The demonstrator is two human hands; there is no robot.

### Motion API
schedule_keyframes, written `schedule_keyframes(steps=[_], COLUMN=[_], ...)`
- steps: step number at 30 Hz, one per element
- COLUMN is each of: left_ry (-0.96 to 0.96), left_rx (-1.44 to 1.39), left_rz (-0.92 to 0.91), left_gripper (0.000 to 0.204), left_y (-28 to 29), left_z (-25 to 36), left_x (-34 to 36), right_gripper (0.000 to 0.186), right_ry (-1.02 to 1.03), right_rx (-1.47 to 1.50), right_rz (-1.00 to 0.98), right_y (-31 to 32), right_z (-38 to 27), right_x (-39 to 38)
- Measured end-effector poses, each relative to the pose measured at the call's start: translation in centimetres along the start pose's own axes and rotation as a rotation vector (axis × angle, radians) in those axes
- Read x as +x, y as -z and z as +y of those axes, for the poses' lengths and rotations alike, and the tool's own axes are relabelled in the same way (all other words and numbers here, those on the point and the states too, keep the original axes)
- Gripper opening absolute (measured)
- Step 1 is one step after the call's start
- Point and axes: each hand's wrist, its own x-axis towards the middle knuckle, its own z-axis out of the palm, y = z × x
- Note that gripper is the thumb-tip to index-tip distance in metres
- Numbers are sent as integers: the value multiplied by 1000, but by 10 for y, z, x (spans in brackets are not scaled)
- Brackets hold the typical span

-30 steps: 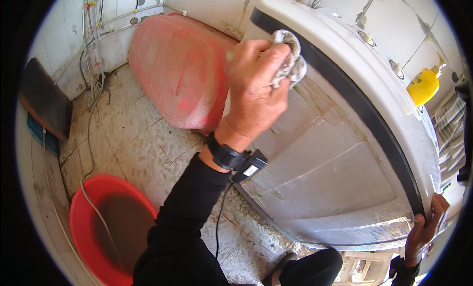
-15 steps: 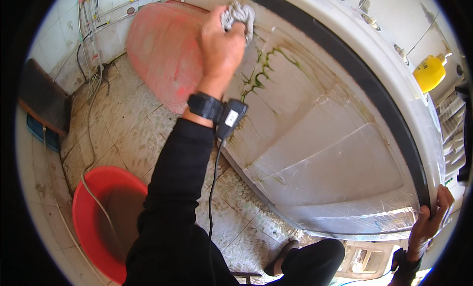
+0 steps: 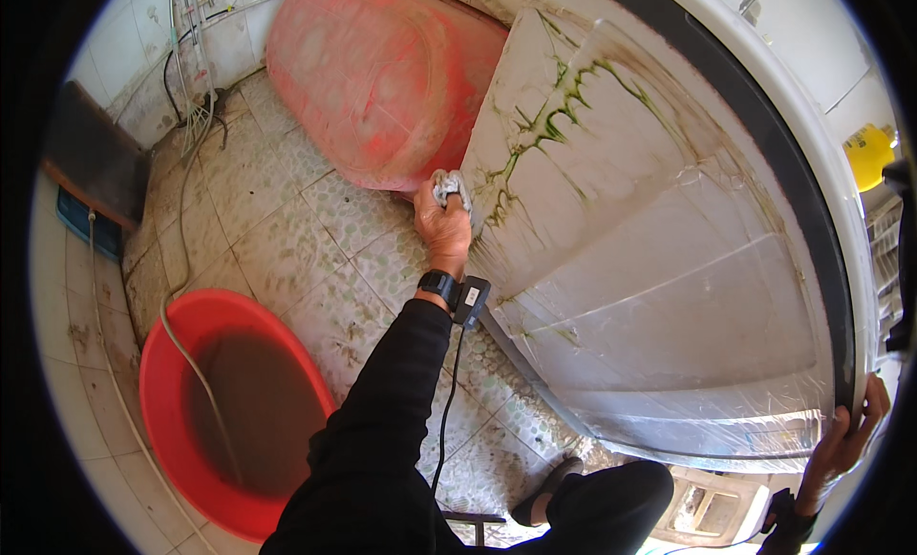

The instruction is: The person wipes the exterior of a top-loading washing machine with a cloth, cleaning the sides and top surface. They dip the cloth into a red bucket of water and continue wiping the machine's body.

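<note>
My left hand (image 3: 442,235) is closed round a crumpled grey-white cloth (image 3: 449,185). It is at the left edge of a wide, whitish panel (image 3: 659,307) of a large appliance, close to a dusty red, rounded object (image 3: 382,96). Green and brown streaks (image 3: 564,116) run over the upper left of the panel, and clear film wrinkles along its near end. A dark strip (image 3: 764,144) and a white rim border the far side. At the near right corner, my right hand (image 3: 841,450) grips that rim, its fingers partly hidden behind the edge.
A red tub (image 3: 158,402) of murky water stands at left with a hose (image 3: 196,364) in it. Cables (image 3: 196,87) hang by the tiled wall. A dark board (image 3: 95,159) leans at left. A yellow bottle (image 3: 867,159) is at far right. My foot (image 3: 549,488) is below the panel.
My left hand has come with the cloth from the panel's far top down to its left edge. My right hand keeps its hold on the rim. The whole view has shifted slightly.
</note>
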Motion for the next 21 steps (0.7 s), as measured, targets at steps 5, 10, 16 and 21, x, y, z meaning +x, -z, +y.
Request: schedule_keyframes(steps=[5,10,16,21], left_ry=[276,666,533,359], left_rx=[199,335,536,637], left_rz=[28,-90,-153,-156], left_gripper=[27,22,27,31], left_y=[18,34,38,25], left_z=[-69,-103,-130,-126], left_x=[-32,-51,-42,-8], right_gripper=[57,54,58,49], right_ry=[23,33,-28,-70], right_rx=[-24,-35,-54,35], right_rz=[4,3,56,82], right_y=[1,1,-6,-7], right_z=[4,13,27,39], right_x=[1,-2,-15,-27])
